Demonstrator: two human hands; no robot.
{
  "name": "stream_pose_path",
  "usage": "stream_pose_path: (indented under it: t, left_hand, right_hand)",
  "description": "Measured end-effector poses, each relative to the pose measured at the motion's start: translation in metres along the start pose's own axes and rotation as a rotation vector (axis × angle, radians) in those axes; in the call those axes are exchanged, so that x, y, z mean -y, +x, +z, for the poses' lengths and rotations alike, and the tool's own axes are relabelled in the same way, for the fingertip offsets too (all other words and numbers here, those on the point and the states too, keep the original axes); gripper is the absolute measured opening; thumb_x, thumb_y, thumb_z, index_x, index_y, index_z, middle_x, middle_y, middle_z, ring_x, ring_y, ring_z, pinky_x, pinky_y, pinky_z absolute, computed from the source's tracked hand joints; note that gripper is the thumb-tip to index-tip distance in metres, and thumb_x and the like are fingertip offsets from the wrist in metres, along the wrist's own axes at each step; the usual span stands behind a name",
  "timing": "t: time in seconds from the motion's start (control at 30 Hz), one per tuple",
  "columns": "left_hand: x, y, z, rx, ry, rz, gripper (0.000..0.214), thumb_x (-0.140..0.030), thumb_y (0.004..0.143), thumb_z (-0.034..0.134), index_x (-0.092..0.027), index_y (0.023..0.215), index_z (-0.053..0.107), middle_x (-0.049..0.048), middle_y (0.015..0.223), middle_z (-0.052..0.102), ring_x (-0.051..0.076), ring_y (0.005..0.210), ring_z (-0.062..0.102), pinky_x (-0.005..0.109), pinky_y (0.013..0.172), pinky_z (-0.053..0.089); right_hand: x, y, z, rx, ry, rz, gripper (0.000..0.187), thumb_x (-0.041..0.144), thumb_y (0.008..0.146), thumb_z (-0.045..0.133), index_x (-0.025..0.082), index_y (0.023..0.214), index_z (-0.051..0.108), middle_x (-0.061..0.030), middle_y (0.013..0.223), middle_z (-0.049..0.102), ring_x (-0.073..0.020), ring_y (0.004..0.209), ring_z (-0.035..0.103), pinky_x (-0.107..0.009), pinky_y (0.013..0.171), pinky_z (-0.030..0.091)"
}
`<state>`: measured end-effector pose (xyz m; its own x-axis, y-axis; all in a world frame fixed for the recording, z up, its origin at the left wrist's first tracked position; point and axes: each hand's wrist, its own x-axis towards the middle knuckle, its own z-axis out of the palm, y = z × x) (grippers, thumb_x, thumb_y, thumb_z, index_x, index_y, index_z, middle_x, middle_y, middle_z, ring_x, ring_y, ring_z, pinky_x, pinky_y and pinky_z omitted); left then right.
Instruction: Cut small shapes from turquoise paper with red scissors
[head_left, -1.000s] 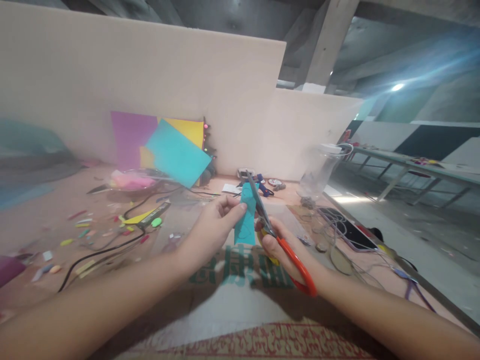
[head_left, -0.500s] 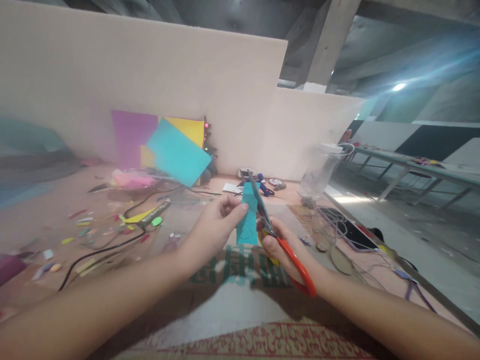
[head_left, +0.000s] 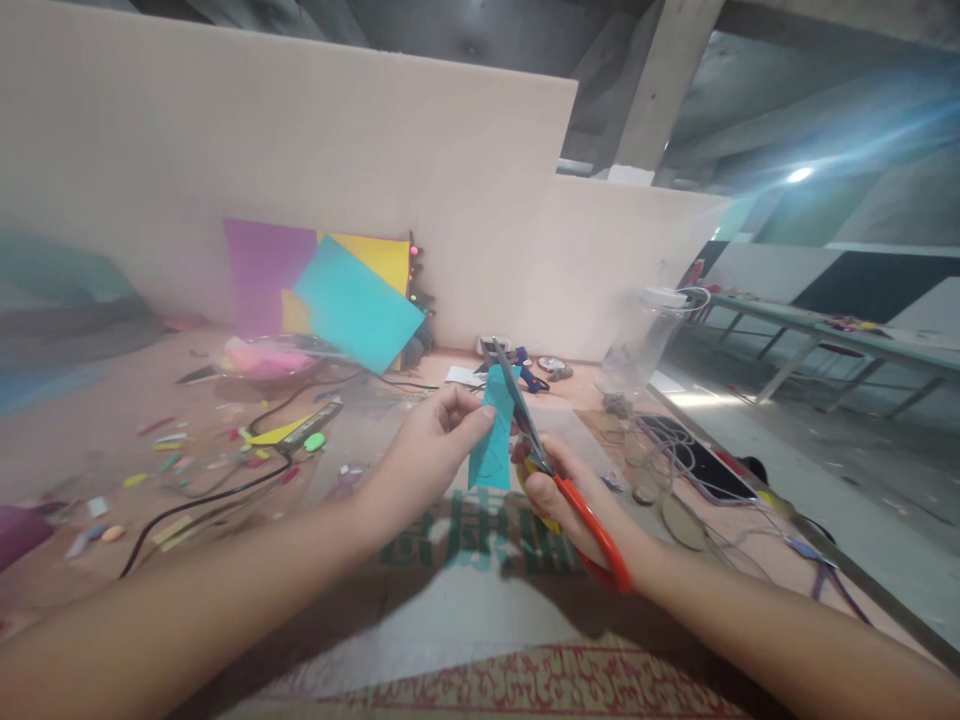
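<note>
My left hand (head_left: 442, 435) pinches a narrow turquoise strip of paper (head_left: 491, 455) between thumb and fingers and holds it upright above the table. Faint drawn lines show on the lower part of the strip. Around the handles of a pair of scissors (head_left: 596, 535), red on the outside and yellow within, my right hand (head_left: 566, 480) is closed. The metal blades point up and away, slightly parted, at the right edge of the strip near its top. Whether they touch the paper there I cannot tell.
Purple, yellow and turquoise sheets (head_left: 360, 305) lean against the white partition (head_left: 450, 180). Small coloured scraps and a black cable (head_left: 191, 510) lie at left. A clear plastic jug (head_left: 637, 345), a phone (head_left: 697, 460) and tangled cords are at right. A printed plastic sheet (head_left: 420, 610) lies below my hands.
The lower end of the turquoise strip has swung slightly left, away from the scissors. Both hands keep nearly the same place and grip.
</note>
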<state>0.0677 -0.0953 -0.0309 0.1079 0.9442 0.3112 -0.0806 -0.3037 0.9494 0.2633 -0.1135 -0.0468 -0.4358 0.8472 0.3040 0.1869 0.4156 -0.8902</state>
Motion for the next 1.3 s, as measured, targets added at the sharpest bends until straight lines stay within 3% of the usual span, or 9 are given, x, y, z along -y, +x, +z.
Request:
stream_pose_path:
  t: [0.23,0.5,0.8,1.1,1.3]
  left_hand:
    - [0.001,0.000,-0.001,-0.006,0.007,0.017,0.029,-0.045,0.086,0.069,-0.019,0.084,0.055,-0.0010,0.074,0.063,0.015,0.069,0.061,0.029,0.066,0.049]
    - [-0.002,-0.002,0.001,0.041,-0.086,-0.013,0.028,-0.043,0.086,0.069,-0.021,0.087,0.052,-0.0009,0.071,0.069,0.016,0.066,0.069,0.032,0.070,0.058]
    - [-0.003,-0.001,-0.002,0.018,-0.160,-0.022,0.028,-0.039,0.088,0.070,-0.021,0.089,0.049,-0.0031,0.069,0.071,0.015,0.061,0.071,0.028,0.062,0.059]
    - [-0.008,-0.005,0.003,0.034,-0.103,-0.019,0.028,-0.041,0.088,0.070,-0.020,0.086,0.050,0.0002,0.076,0.074,0.012,0.060,0.068,0.025,0.062,0.057]
    - [-0.007,-0.003,0.001,0.039,-0.095,-0.019,0.026,-0.038,0.089,0.069,-0.020,0.087,0.051,0.0005,0.077,0.075,0.013,0.062,0.069,0.025,0.061,0.057]
  right_hand:
    - [-0.004,0.002,0.002,0.013,0.044,-0.014,0.056,0.073,0.090,0.061,0.020,0.107,0.057,0.0006,0.082,0.050,-0.0129,0.064,0.042,-0.026,0.053,0.037]
    - [-0.003,0.003,0.001,0.007,0.006,-0.045,0.056,0.073,0.090,0.060,0.020,0.108,0.059,-0.0009,0.084,0.054,-0.0151,0.069,0.047,-0.028,0.060,0.041]
    - [-0.015,0.001,-0.002,0.027,0.034,0.018,0.054,0.073,0.091,0.060,0.021,0.105,0.054,0.0037,0.078,0.043,-0.0112,0.060,0.038,-0.026,0.052,0.033]
    - [-0.005,0.002,-0.001,-0.001,-0.026,-0.036,0.059,0.077,0.089,0.058,0.019,0.104,0.059,-0.0015,0.086,0.054,-0.0150,0.072,0.048,-0.029,0.064,0.044]
    - [-0.005,0.004,-0.002,0.003,-0.024,-0.023,0.058,0.075,0.089,0.059,0.019,0.104,0.058,0.0003,0.083,0.051,-0.0133,0.067,0.044,-0.028,0.059,0.040]
